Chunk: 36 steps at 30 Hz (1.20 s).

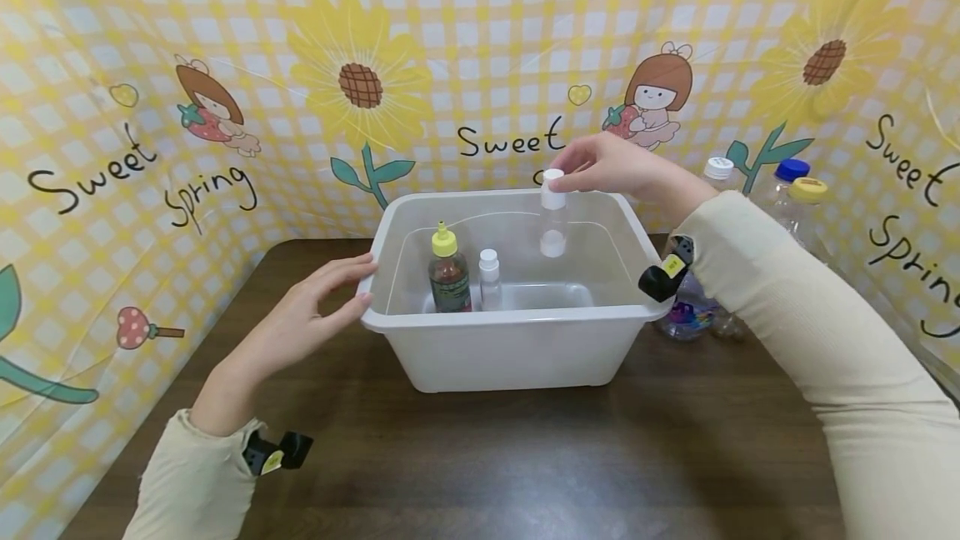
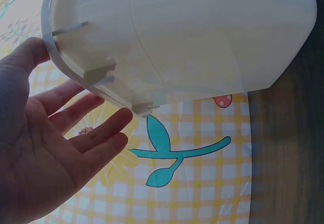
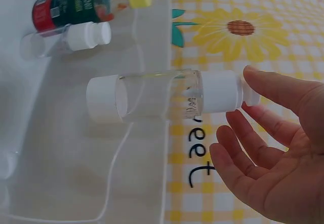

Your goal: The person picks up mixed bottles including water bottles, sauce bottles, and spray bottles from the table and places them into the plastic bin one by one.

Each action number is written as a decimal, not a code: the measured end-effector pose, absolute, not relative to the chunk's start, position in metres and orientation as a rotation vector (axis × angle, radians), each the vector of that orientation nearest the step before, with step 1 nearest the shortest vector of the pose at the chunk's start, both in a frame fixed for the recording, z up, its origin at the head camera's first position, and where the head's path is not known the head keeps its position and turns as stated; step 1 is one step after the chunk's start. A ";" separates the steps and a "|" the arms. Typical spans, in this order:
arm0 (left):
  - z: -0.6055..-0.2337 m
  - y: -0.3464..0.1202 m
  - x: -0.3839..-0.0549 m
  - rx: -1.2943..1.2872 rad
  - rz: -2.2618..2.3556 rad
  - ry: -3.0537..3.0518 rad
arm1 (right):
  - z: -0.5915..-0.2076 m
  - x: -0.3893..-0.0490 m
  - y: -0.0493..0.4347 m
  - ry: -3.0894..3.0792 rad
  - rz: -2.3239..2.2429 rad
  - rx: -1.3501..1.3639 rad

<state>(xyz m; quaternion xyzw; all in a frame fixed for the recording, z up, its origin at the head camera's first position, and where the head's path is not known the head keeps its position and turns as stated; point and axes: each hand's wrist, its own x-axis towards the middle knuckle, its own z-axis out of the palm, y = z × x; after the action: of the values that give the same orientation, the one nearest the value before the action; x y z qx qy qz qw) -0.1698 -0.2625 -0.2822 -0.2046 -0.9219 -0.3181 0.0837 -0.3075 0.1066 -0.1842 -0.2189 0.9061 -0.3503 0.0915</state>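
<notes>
My right hand [image 1: 611, 163] pinches the white cap of a small clear bottle [image 1: 553, 227] between thumb and fingertips. In the right wrist view this bottle [image 3: 157, 96] has a white base and hangs inside the white plastic tub [image 1: 510, 348]. My left hand [image 1: 311, 298] touches the tub's left rim with spread, fairly straight fingers. Below that rim, in the left wrist view, the left hand [image 2: 66, 143] lies along the tub's outer side. Standing in the tub are a sauce bottle [image 1: 451, 280] with a yellow nozzle cap and a second small clear bottle [image 1: 490, 282] with a white cap.
Right of the tub stand several large clear plastic bottles [image 1: 686, 319], with white, blue and yellow caps, partly behind my right arm. The tub rests on a dark wooden table [image 1: 480, 457]. A yellow checked cloth [image 1: 480, 40] hangs around the back and sides.
</notes>
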 end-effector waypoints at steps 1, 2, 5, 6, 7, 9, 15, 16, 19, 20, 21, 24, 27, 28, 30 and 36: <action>-0.282 -0.262 -0.170 -0.611 -0.950 -2.751 | -0.186 -0.310 0.104 2.691 -1.029 -0.651; -0.282 -0.262 -0.169 -0.614 -0.952 -2.749 | -0.189 -0.312 0.102 2.683 -1.028 -0.649; -0.280 -0.261 -0.169 -0.618 -0.954 -2.745 | -0.196 -0.319 0.095 2.661 -1.024 -0.647; -0.280 -0.261 -0.168 -0.619 -0.952 -2.743 | -0.198 -0.321 0.093 2.655 -1.019 -0.651; -0.280 -0.260 -0.168 -0.621 -0.954 -2.742 | -0.200 -0.323 0.091 2.645 -1.017 -0.649; -0.279 -0.260 -0.168 -0.621 -0.959 -2.743 | -0.204 -0.326 0.087 2.627 -1.006 -0.644; -0.280 -0.261 -0.168 -0.603 -0.967 -2.759 | -0.214 -0.333 0.077 2.586 -0.944 -0.595; -0.281 -0.262 -0.169 -0.598 -0.966 -2.763 | -0.216 -0.333 0.076 2.576 -0.937 -0.583; -0.282 -0.262 -0.169 -0.594 -0.961 -2.767 | -0.221 -0.335 0.072 2.541 -0.913 -0.559; -0.282 -0.263 -0.169 -0.592 -0.959 -2.767 | -0.223 -0.336 0.070 2.533 -0.898 -0.562; -0.283 -0.263 -0.170 -0.593 -0.955 -2.767 | -0.225 -0.336 0.069 2.524 -0.883 -0.570; -0.283 -0.263 -0.170 -0.594 -0.955 -2.763 | -0.231 -0.338 0.065 2.507 -0.825 -0.587; -0.283 -0.262 -0.169 -0.594 -0.959 -2.757 | -0.238 -0.338 0.061 2.500 -0.748 -0.593; -0.282 -0.262 -0.169 -0.594 -0.961 -2.755 | -0.239 -0.338 0.060 2.498 -0.723 -0.590; -0.282 -0.262 -0.168 -0.597 -0.963 -2.751 | -0.242 -0.337 0.057 2.502 -0.672 -0.587; -0.282 -0.261 -0.168 -0.601 -0.966 -2.746 | -0.249 -0.335 0.052 2.501 -0.579 -0.606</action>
<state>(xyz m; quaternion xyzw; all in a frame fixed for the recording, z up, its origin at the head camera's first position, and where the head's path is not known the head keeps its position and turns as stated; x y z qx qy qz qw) -0.1684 -0.2612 -0.2816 -0.2014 -0.9206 -0.3237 0.0845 -0.3351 0.0516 -0.2485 -0.2225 0.9183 -0.2124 0.2491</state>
